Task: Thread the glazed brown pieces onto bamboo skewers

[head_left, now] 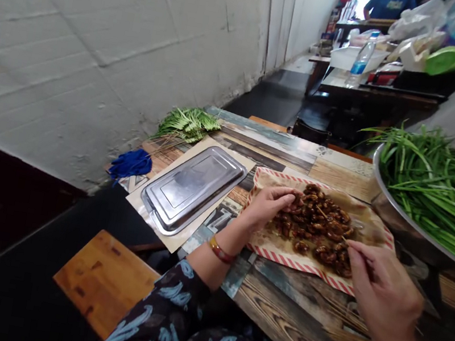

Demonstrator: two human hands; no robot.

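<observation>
A pile of dark brown, glossy food pieces [323, 220], meat-like, lies on red-and-white striped paper [295, 262]. At the pile's left edge, my left hand [272, 203] is closed, thumb against fingers, on one of these brown pieces, mostly hidden by the fingers. On the right, my right hand [386, 285] pinches a thin wooden skewer [344, 240] whose short end shows over the pile. Loose bamboo skewers [346, 322] lie on the table below the paper, partly under my right forearm.
A large metal bowl [378, 162] of long green chives stands at right. Left of the paper lies a metal tray lid [194, 185] on cardboard. Skewered greens [189, 124] and a blue cloth [131, 165] sit by the wall. A wooden stool [106, 284] stands below; a person [389, 5] is behind.
</observation>
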